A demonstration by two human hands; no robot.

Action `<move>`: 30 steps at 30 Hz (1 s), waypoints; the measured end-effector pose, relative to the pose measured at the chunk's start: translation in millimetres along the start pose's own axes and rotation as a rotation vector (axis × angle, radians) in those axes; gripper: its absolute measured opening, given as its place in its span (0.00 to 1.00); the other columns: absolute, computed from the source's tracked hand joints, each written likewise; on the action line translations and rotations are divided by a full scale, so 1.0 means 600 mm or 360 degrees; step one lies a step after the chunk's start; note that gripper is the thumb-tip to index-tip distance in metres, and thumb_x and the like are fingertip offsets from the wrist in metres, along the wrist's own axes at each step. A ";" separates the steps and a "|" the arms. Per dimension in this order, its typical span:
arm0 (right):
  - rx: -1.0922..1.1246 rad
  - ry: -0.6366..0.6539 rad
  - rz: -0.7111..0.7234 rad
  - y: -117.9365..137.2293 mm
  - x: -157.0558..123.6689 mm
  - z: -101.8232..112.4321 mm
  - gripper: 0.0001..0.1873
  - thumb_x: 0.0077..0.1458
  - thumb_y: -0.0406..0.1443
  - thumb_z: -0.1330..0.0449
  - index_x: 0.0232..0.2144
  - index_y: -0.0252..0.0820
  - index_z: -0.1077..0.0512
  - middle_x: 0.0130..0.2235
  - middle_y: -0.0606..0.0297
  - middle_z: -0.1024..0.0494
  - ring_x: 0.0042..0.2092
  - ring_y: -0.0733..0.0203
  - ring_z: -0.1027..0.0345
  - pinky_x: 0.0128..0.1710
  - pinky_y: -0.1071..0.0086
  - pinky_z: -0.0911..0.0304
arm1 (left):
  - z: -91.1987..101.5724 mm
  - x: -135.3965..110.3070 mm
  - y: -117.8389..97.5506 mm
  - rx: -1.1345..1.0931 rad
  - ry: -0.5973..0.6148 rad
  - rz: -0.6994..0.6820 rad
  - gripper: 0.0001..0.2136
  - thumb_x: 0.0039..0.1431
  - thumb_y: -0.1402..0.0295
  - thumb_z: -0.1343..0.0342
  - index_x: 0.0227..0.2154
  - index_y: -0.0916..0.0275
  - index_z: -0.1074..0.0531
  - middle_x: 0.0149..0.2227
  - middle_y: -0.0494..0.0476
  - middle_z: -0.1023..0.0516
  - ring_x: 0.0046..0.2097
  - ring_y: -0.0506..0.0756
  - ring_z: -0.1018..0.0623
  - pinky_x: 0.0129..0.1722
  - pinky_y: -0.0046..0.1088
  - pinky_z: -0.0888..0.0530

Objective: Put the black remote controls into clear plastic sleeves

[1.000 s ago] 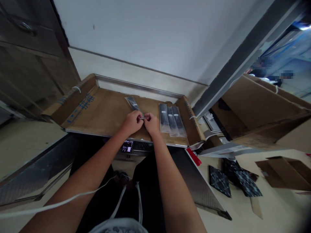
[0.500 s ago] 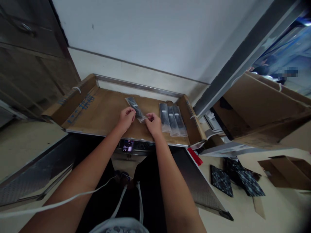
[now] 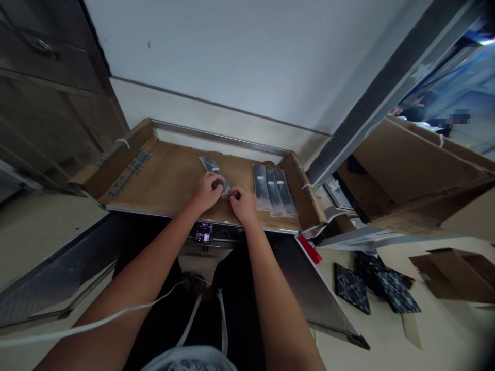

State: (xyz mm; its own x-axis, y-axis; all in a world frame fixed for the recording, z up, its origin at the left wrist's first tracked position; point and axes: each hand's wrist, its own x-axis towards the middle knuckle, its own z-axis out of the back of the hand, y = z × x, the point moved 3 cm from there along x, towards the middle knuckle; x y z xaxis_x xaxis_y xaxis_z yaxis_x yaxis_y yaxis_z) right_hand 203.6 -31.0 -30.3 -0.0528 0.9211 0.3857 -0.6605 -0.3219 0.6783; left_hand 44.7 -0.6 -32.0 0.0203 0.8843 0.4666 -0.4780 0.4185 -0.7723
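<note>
A clear plastic sleeve (image 3: 211, 164) with a dark strip and a small white label inside lies slantwise on the cardboard-lined tray (image 3: 170, 175). My left hand (image 3: 209, 191) is closed over the near part of this sleeve, with fingers curled near its lower end. At the near end of the sleeve, my right hand (image 3: 242, 201) pinches the plastic edge between thumb and finger. To the right, three similar packed sleeves (image 3: 274, 191) lie side by side, partly overlapping. Part of the handled sleeve is hidden by my left hand.
Cardboard side walls (image 3: 303, 190) edge the tray. Below its front edge, a lit phone (image 3: 203, 233) shows. A large cardboard box (image 3: 421, 170) stands at right, with dark patterned packs (image 3: 390, 286) and an open carton (image 3: 454, 273) on the floor. A white cord (image 3: 127, 309) crosses my left forearm.
My left hand has slid right and toward me along the sleeve, closer to my right hand. The right hand stays at the sleeve's near end; the three other sleeves lie as before.
</note>
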 end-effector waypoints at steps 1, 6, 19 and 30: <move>-0.0022 -0.0010 0.0014 0.002 -0.001 0.001 0.11 0.48 0.27 0.45 0.31 0.43 0.24 0.32 0.66 0.26 0.35 0.61 0.32 0.39 0.69 0.37 | 0.001 -0.001 -0.001 0.0095 -0.0001 -0.0015 0.09 0.51 0.76 0.48 0.32 0.60 0.24 0.38 0.56 0.25 0.38 0.54 0.27 0.44 0.32 0.31; -0.0059 -0.0080 0.0077 0.006 -0.008 0.005 0.14 0.50 0.26 0.47 0.27 0.42 0.23 0.33 0.63 0.27 0.39 0.59 0.32 0.43 0.67 0.37 | 0.007 -0.006 0.004 0.0277 0.0057 0.0076 0.09 0.52 0.75 0.48 0.22 0.59 0.26 0.29 0.56 0.25 0.36 0.57 0.28 0.43 0.33 0.32; -0.0152 -0.0130 0.0270 0.011 -0.032 0.012 0.21 0.48 0.24 0.47 0.41 0.43 0.22 0.47 0.56 0.31 0.52 0.53 0.36 0.55 0.60 0.39 | 0.048 0.017 0.052 0.0091 -0.0157 0.0331 0.06 0.50 0.74 0.47 0.24 0.60 0.26 0.27 0.54 0.26 0.31 0.54 0.29 0.34 0.29 0.35; -0.0314 0.0122 0.0465 0.032 -0.048 0.009 0.15 0.56 0.27 0.44 0.36 0.48 0.19 0.55 0.59 0.30 0.55 0.52 0.39 0.58 0.57 0.41 | 0.045 0.018 0.062 0.0052 -0.0063 0.0313 0.06 0.51 0.73 0.47 0.26 0.60 0.25 0.28 0.53 0.24 0.31 0.54 0.28 0.34 0.29 0.35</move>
State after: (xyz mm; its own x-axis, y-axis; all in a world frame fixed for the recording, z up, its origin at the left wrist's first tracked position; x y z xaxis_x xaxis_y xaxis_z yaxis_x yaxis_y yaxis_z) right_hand 196.7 -64.8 -25.1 -0.3117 0.8126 0.4925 -0.7408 -0.5324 0.4096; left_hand 3.1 18.7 -44.1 -0.1103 0.9393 0.3249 -0.4976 0.2308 -0.8361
